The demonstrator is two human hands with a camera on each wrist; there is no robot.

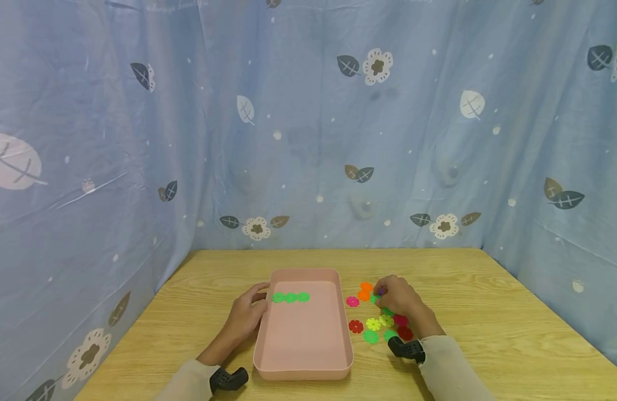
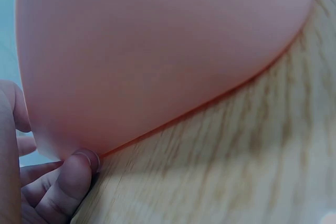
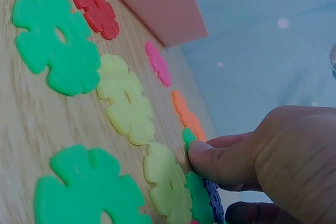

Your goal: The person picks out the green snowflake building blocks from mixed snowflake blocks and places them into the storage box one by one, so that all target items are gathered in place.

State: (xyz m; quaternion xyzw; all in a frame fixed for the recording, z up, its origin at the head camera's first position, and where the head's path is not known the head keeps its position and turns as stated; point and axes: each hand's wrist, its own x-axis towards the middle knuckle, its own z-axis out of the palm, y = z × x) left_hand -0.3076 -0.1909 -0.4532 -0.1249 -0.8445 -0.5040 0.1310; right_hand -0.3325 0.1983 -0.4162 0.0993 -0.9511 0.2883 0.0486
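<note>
My left hand (image 1: 247,312) rests against the left wall of a pink tray (image 1: 303,367); thumb and fingertips touch its outside in the left wrist view. Inside, near the far end, several green flower-shaped discs (image 1: 290,298) lie in a row. Right of the tray, my right hand (image 1: 400,298) is low over a spread of discs. Its thumb and forefinger pinch a green flower-shaped disc (image 3: 188,136), partly hidden by the thumb. A purple disc (image 3: 213,200) lies under the hand, beside another green disc (image 3: 198,195).
Around the right hand lie orange discs (image 1: 364,295), a pink disc (image 1: 352,301), a red disc (image 1: 356,326), yellow discs (image 1: 373,324) and more green ones (image 1: 371,337). The wooden table (image 1: 489,334) ends at a blue patterned curtain (image 1: 308,139) behind and on both sides.
</note>
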